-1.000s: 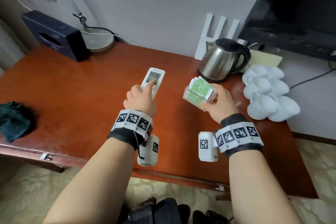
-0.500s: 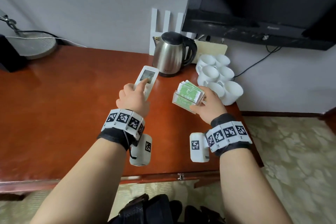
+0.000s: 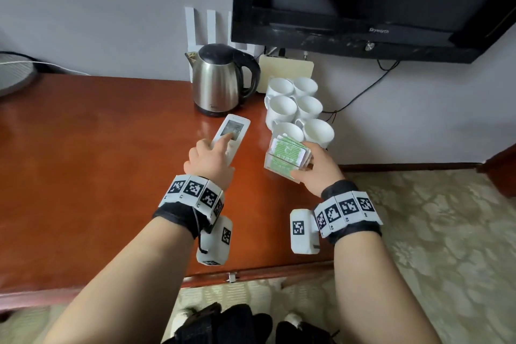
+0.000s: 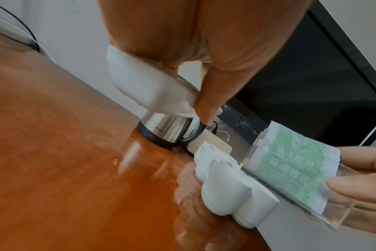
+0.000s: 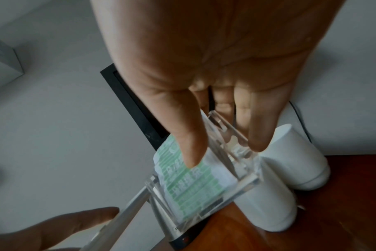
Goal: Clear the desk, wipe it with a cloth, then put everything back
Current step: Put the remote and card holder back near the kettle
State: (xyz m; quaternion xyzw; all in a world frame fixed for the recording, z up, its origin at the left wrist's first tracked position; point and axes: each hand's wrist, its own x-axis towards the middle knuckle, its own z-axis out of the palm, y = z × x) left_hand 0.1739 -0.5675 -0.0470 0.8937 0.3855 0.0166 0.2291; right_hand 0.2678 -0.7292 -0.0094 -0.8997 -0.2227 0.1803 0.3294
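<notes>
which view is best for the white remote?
Head view: the white remote shows face-up with its screen, gripped by the left hand. Left wrist shows only its blurred underside; right wrist only a blurred edge.

The glossy reddish-brown wooden desk [image 3: 83,165] shows pale reflections. The left hand [image 3: 208,160] holds a white plastic remote control [image 3: 231,131] with a grey screen. The right hand [image 3: 321,169] holds a clear acrylic box [image 3: 284,166] of white sachets printed with green stripes and lettering [image 4: 290,163]. Beyond the remote stands a brushed-steel kettle [image 3: 220,84] with black lid, handle and base; a small red dot marks that base in the left wrist view. Just past the box are six plain white ceramic cups [image 3: 300,107]. Above them hangs a black-framed television [image 3: 363,0]. The wall [image 3: 111,8] is pale grey. Both wristbands [image 3: 192,190] are white with black square codes.
</notes>
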